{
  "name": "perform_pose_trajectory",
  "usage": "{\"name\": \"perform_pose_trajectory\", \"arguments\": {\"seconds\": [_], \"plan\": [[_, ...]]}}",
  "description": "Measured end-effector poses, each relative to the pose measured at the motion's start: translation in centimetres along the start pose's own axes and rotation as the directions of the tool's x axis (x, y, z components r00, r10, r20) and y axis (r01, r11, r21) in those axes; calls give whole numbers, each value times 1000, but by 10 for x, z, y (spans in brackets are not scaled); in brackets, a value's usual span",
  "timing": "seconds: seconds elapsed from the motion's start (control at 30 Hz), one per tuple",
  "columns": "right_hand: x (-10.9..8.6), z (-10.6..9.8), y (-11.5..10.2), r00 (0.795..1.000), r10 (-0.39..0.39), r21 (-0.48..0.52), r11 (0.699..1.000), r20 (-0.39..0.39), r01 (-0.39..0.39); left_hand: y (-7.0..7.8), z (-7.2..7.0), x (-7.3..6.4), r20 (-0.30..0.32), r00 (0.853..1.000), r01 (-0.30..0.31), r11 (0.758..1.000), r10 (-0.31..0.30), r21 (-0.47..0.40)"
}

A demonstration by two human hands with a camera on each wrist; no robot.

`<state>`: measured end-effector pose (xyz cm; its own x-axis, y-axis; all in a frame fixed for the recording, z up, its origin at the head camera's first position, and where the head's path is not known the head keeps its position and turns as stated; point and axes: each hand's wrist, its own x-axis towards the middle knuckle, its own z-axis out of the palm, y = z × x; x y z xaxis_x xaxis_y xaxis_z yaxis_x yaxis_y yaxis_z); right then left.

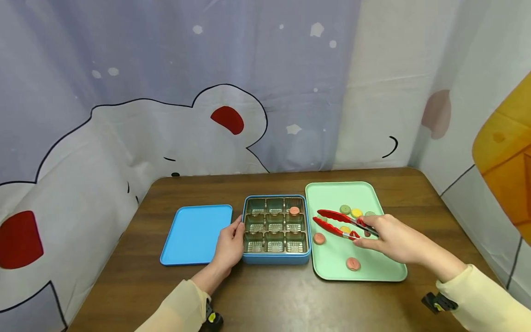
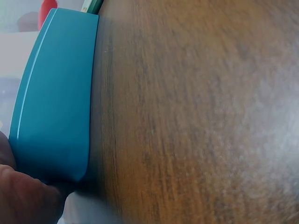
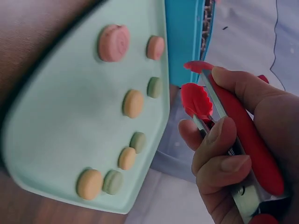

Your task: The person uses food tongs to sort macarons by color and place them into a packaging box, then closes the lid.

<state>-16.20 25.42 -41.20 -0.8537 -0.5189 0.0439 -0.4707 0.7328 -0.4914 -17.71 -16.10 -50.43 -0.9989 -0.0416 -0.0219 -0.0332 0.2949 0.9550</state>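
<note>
Red tongs (image 1: 342, 216) are clasped in the right hand (image 1: 387, 235), their tips parted over a tray (image 1: 332, 267) of macarons (image 1: 353, 264); the left hand (image 1: 229, 245) grips the box (image 1: 275, 259) by its side. The macarons look light and probably brittle, so pinch their edges gently.

I can't read any words or numbers here. The pink cookie (image 3: 113, 43) near the front edge of my green tray (image 3: 70, 116) has a mark pressed into its top, but I can't make out letters in it. The black bands (image 1: 212, 318) at my sleeves (image 1: 178, 306) each have a little yellow-green spot, too small to read.
</note>
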Motion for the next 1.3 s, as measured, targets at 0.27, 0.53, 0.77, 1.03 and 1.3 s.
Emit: {"name": "perform_pose_trajectory", "arguments": {"seconds": [0.27, 0.53, 0.77, 1.03, 1.3], "plan": [[-9, 15, 6, 1000, -16, 21, 1000, 21, 15, 0, 0, 0, -6, 1000, -2, 1000, 2, 6], [-15, 24, 8, 999, -10, 40, 999, 41, 9, 0, 1, 0, -7, 1000, 2, 1000, -2, -3], [-18, 24, 6, 998, -9, 42, 999, 57, 7, -1, 1, 0, -10, 1000, -5, 1000, 5, -2], [-21, 27, 7, 999, -15, 4, 1000, 47, 15, 0, 1, 1, -11, 1000, -5, 1000, 5, -1], [-24, 30, 8, 1000, -25, -25, 999, 12, 25, 1, 0, 0, -7, 1000, 2, 1000, -2, -15]]}}
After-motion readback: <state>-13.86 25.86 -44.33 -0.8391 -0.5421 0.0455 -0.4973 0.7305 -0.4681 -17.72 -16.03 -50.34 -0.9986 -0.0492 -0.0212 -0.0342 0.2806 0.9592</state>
